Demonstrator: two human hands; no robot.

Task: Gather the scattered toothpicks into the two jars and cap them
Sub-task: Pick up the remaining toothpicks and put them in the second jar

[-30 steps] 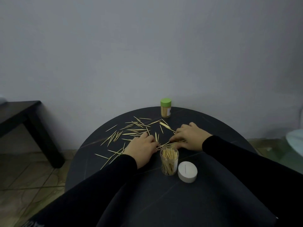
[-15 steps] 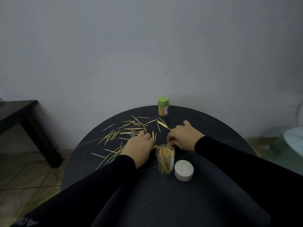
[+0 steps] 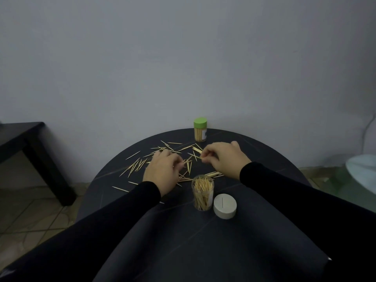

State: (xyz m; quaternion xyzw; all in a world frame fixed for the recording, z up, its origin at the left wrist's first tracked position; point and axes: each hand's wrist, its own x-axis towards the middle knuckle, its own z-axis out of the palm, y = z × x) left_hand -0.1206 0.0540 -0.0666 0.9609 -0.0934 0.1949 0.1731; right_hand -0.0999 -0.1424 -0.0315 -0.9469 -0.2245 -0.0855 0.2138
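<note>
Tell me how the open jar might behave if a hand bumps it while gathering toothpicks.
The open jar is tall and narrow, so it probably tips easily. It has no cap, the white cap lying beside it, so a fall would likely spill its toothpicks. It looks like light clear plastic, so it may slide on the smooth table first.

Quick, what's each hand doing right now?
Left hand: fingers curled onto scattered toothpicks; hold unclear.
Right hand: pinching a toothpick.

Two toothpick jars (image 3: 202,193) stand on one round table (image 3: 264,151), one green-capped (image 3: 200,129), beside one white lid (image 3: 225,205) and dozens of loose toothpicks (image 3: 138,164).
</note>
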